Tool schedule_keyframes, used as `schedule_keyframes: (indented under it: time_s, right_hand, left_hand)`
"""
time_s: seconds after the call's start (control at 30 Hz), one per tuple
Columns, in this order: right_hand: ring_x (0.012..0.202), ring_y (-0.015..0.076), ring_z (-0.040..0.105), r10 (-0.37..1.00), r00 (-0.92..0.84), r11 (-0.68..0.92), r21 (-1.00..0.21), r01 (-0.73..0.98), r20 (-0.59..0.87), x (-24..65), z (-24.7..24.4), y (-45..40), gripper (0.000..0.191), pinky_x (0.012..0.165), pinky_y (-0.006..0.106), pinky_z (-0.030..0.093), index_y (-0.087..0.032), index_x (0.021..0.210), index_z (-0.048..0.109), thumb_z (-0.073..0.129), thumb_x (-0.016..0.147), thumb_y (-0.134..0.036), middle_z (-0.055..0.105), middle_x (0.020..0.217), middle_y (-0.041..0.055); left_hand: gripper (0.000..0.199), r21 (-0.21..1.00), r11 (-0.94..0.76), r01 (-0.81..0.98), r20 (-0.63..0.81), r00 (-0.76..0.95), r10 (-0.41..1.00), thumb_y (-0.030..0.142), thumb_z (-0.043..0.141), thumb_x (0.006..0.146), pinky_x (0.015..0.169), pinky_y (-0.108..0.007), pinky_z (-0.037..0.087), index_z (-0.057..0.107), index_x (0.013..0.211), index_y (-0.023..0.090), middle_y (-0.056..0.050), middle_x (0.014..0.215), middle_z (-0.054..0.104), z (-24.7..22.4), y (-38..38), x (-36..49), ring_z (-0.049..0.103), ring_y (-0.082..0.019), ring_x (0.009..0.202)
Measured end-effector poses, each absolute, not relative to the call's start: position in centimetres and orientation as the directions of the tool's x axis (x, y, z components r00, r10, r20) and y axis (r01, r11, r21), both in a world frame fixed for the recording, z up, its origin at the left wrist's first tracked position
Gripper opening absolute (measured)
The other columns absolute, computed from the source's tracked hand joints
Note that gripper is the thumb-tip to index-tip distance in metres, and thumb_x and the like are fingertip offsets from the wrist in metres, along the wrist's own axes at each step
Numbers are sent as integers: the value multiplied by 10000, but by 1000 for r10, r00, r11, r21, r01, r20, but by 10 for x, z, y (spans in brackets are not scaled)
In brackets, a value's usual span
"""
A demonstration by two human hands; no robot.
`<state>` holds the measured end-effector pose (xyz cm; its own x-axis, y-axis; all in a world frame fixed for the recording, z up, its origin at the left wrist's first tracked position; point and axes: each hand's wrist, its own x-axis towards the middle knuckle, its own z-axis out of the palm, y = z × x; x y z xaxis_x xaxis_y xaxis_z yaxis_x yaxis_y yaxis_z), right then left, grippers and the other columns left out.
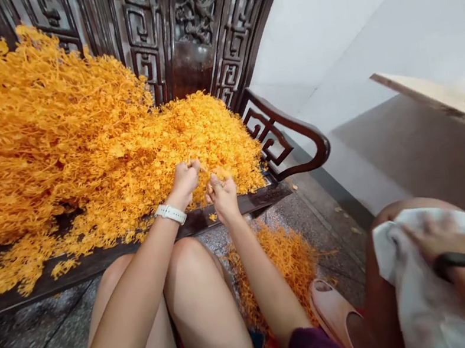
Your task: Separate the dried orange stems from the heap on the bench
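Observation:
A large heap of orange flower sprigs [88, 121], with thin stems and small blossoms, covers the dark carved wooden bench [276, 193]. Over the bench's front edge, near the right end of the heap, my two hands are close together. My left hand [186, 181], with a white watch on its wrist, is closed, its fingertips pinching an orange sprig. Just right of and below it, my right hand [223, 196] is also closed, thumb against fingers, with a bit of orange sprig at its fingertips. The held pieces are small and blend into the heap behind.
On the floor by my right knee lies a pile of darker orange stems [276, 268]. The bench's curved armrest [297, 132] rises at its right end. A co-worker's hand [442, 239] rests on a white cloth or bag [425, 296] at right. A board [440, 101] juts in above.

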<state>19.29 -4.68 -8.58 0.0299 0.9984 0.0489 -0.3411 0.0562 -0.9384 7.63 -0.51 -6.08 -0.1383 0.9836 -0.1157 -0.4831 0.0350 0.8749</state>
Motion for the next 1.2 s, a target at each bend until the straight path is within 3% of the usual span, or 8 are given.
schedule_keyframes:
  time_s: [0.17,0.37,0.57,0.67,0.83,0.97,1.1,1.2]
  right_hand:
    - [435,71,376,897,-440,-63,-997,-38,-40,212,-67,-112,320,434,186,323,-225,1154,571,676,979,-472,481,582,-115]
    - [772,151,699,41,-987,185,-970,160,-155,239,8,-116,275,721,259,562,-151,1108,762,692,984,-386,756,882,73]
    - [857,212,697,960,-242,82,-969,-232,139,208,-9,-44,599,746,393,620,-261,1294,614,418,984,-735,731,1158,132]
    - [820,181,690,997,58,59,-971,-233,47,197,-23,-33,535,715,367,606,-268,1359,528,491,981,-646,691,1289,132]
    - [675,134,623,989,-74,117,-987,-107,125,193,-28,-34,451,618,282,521,-274,1237,550,639,927,-590,723,989,44]
    - [574,128,495,944,-82,327,-942,77,321,193,-36,-50,245,581,270,441,-253,870,528,627,969,-453,569,685,-30]
    - [839,188,631,625,-682,666,-715,212,380,184,-32,-115,156,833,344,505,-234,867,663,555,963,-174,712,867,38]
    - [979,181,701,-131,-989,469,-875,-119,64,184,-9,-156,217,931,314,535,-220,994,731,521,1009,-168,782,1015,63]
  left_hand:
    - [260,722,-81,-687,-243,-362,900,153,683,841,396,-182,200,436,793,217,50,681,572,-49,13,11,239,-20,399]
    - [135,733,-159,-661,-89,-324,942,171,707,872,401,-204,206,577,867,208,23,798,639,-37,2,0,273,-25,436]
    - [144,725,-161,-670,16,-217,976,215,716,913,405,-193,186,594,842,185,15,792,626,-30,-17,26,235,-18,442]
    - [200,743,-151,-652,86,-131,988,281,769,889,412,-178,195,611,827,175,-1,802,634,-30,-21,25,269,-11,447]
    - [234,834,-34,-550,115,114,987,283,850,775,407,-186,164,658,820,156,-24,746,642,-34,-24,29,269,-3,422]
    - [170,833,-66,-550,20,-89,996,83,739,681,411,-176,188,597,723,166,18,648,563,-38,-17,37,366,-37,448]
    - [233,734,-81,-675,-231,-360,904,3,600,635,413,-183,187,505,728,195,46,660,520,-44,2,24,389,-47,466]
    - [219,718,-127,-684,-253,-427,869,30,615,684,412,-199,177,522,785,201,42,720,573,-47,11,3,337,-31,443]
